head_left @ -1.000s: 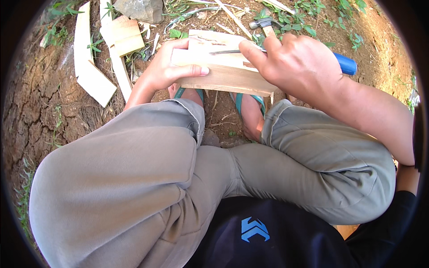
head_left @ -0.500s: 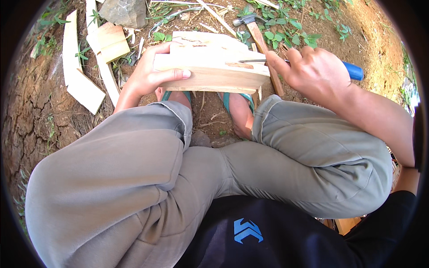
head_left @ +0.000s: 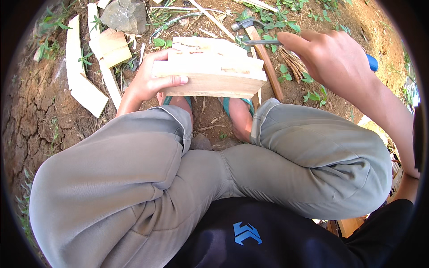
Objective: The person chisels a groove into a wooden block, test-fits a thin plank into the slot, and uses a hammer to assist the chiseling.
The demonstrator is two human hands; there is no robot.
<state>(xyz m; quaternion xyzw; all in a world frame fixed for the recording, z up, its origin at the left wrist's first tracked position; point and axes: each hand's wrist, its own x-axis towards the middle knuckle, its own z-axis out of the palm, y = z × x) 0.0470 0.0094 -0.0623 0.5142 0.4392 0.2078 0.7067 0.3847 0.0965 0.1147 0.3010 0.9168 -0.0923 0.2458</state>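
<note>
A pale wooden block, with a shallow cut recess near its right end, is held above my feet. My left hand is closed around its left end, the thumb across the near face and the fingers mostly behind. Off to the right and higher, my right hand wraps round a blue-handled chisel. The chisel's thin metal shank points left, over the far right corner of the block and apart from it. Most of the handle is hidden in my palm; its blue end shows past my wrist.
A claw hammer lies on the soil just right of the block. Cut boards and a grey rock are at the far left. Wood strips and green weeds are scattered beyond. My bent knees flank the work.
My right hand has lifted away from the block, up and to the right, drawing the chisel out of the recess. My left hand still holds the block, which is nearly unmoved.
</note>
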